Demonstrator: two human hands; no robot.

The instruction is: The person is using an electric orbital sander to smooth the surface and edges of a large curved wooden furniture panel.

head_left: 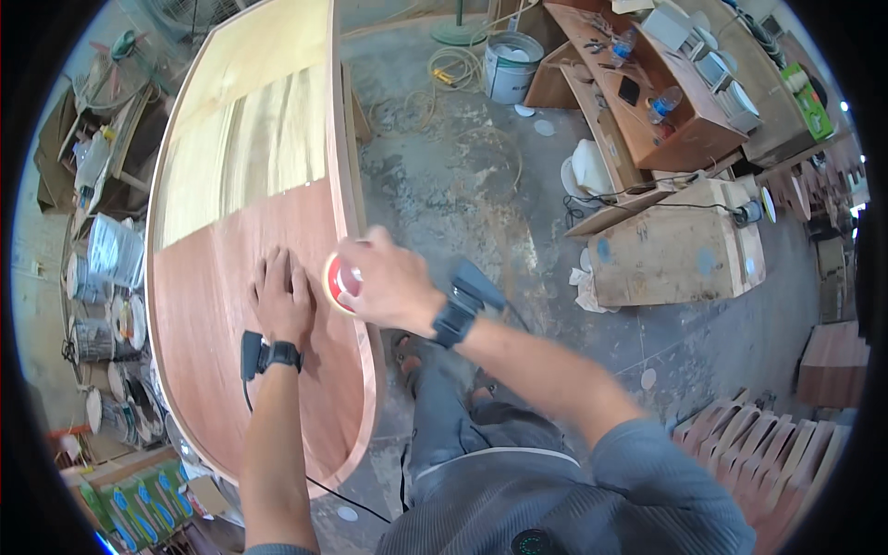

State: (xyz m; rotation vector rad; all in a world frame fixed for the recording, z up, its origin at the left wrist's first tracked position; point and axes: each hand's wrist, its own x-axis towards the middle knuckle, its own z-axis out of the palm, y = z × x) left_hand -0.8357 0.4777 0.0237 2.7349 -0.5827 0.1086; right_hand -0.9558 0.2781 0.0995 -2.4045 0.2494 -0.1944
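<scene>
A long wooden panel with a raised rim, pale at its far part and reddish at its near part.
Well to the right of the panel stands a brown wooden cabinet, then a wooden box with blue spots; right of the panel's far part is a white bucket. On the panel's reddish part lies the left hand, its fingers extended and slightly spread. At the panel's right rim, the right hand has its fingers curled around a round red pad with yellowish edge; if this pad touches the rim, I cannot tell.
</scene>
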